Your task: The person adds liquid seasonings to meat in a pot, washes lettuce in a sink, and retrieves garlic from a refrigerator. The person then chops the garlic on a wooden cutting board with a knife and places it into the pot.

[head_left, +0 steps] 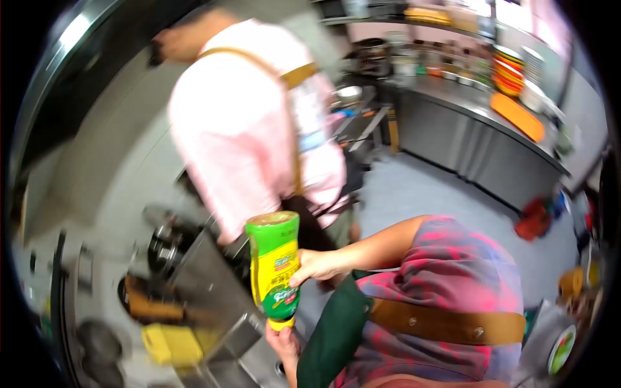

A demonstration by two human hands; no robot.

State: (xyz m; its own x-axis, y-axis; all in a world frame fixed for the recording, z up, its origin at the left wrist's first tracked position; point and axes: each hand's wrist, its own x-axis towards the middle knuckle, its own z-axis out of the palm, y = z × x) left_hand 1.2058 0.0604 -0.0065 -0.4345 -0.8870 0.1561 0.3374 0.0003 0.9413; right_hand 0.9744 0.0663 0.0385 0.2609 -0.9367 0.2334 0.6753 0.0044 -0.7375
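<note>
A green sauce bottle [274, 265] with a yellow label and a yellow cap is held in front of me, cap end down in the view. My right hand [313, 266] grips the side of the bottle, thumb across the label. Below it, my left hand [283, 343] has its fingers closed at the yellow cap [281, 323]. The lower part of that hand's wrist passes behind my green apron [337, 330].
A co-worker in a pink shirt [226, 110] stands close by, just beyond the bottle. A steel counter [446, 90] carries stacked bowls [508, 72] and an orange tray [517, 118]. A yellow container [171, 344] and dark pans [98, 341] sit at lower left.
</note>
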